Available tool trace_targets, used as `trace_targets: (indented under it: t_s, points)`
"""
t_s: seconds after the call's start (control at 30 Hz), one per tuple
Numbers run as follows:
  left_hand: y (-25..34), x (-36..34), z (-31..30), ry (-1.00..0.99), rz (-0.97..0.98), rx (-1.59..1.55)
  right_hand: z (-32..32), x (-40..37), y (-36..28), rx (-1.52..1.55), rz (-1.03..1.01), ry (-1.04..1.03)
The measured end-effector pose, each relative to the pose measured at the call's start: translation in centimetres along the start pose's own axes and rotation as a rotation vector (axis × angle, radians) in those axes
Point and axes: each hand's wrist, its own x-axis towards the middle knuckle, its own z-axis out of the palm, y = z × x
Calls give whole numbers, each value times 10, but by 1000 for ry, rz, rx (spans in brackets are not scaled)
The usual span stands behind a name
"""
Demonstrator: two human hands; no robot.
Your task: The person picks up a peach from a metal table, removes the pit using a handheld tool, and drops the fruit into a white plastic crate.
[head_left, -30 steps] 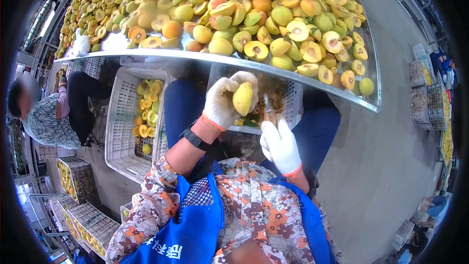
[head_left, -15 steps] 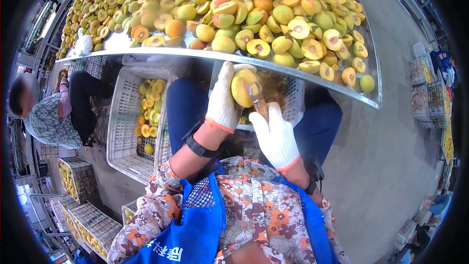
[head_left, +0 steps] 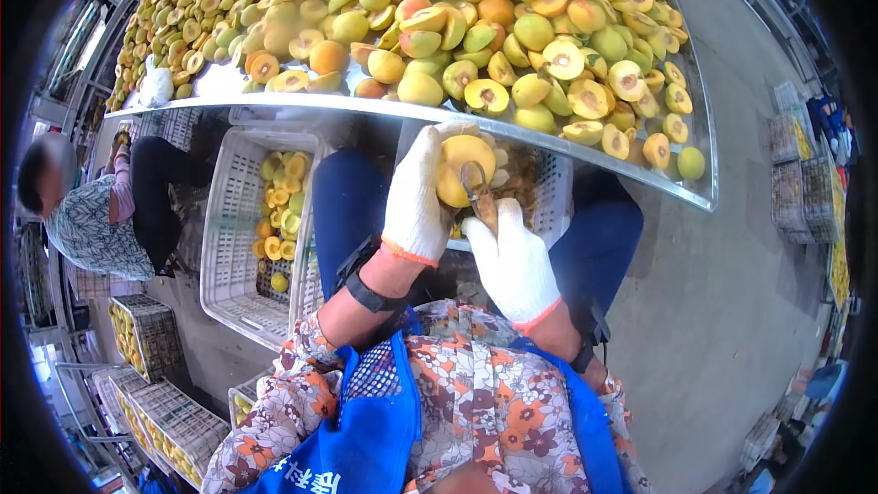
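My left hand (head_left: 417, 197), in a white knit glove, is closed around a yellow peach half (head_left: 465, 161) in front of the table edge. My gloved right hand (head_left: 515, 261) grips the wooden handle of a pitting knife (head_left: 485, 208). Its curved metal loop lies against the face of the peach half. Beneath both hands, between my knees, stands a white plastic crate (head_left: 551, 187) with brownish scraps inside. Ahead, the metal-edged table (head_left: 631, 176) carries a large heap of peaches (head_left: 430, 41), many of them cut in halves with pits showing.
To my left a white crate (head_left: 219, 252) holds some peach halves (head_left: 282, 206). Beyond it another person (head_left: 101, 206) sits at the same table. More filled crates (head_left: 169, 421) stand on the floor at lower left, and stacked crates (head_left: 794, 187) at right. A white bag (head_left: 156, 84) lies on the table.
The peach half has turned in my left hand, so more of its face shows. The pitting knife's loop has shifted slightly down and left across it.
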Motion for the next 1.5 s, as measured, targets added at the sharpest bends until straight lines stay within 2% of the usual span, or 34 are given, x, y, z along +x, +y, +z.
trace_targets:
  t_s: [0.07,0.2,0.27,0.4,0.47,0.7,0.8,0.9,1.0,1.1,1.17,1.3,1.37,1.5]
  points:
    - [-4,1,-3,5,55,67,1,1,2,-178,-198,78]
    - [0,1,0,42,101,147,3,5,-4,-147,-164,74]
    - [3,0,2,19,180,269,4,7,-9,-6,-36,44]
    - [4,-8,12,-7,283,369,5,8,-12,99,16,42]
    - [-1,-6,12,0,232,197,5,8,-8,8,-185,99]
    - [-6,-9,6,0,335,256,5,5,-11,71,-182,95]
    - [-5,-12,10,33,323,268,2,3,-18,-24,-219,124]
    - [-11,-10,6,28,368,269,-1,2,-22,-80,-116,48]
    - [-12,-14,9,65,441,324,6,2,-17,-128,-191,109]
    - [-9,-16,11,16,460,260,8,3,-16,-43,-214,120]
    - [-5,-17,7,34,523,506,6,4,-23,168,-73,89]
    - [-4,-18,9,8,548,519,9,3,-21,233,-7,118]
    - [-5,-15,5,-23,564,564,5,3,-16,-30,-280,203]
    - [-1,-13,4,-53,616,663,4,7,-13,33,-299,212]
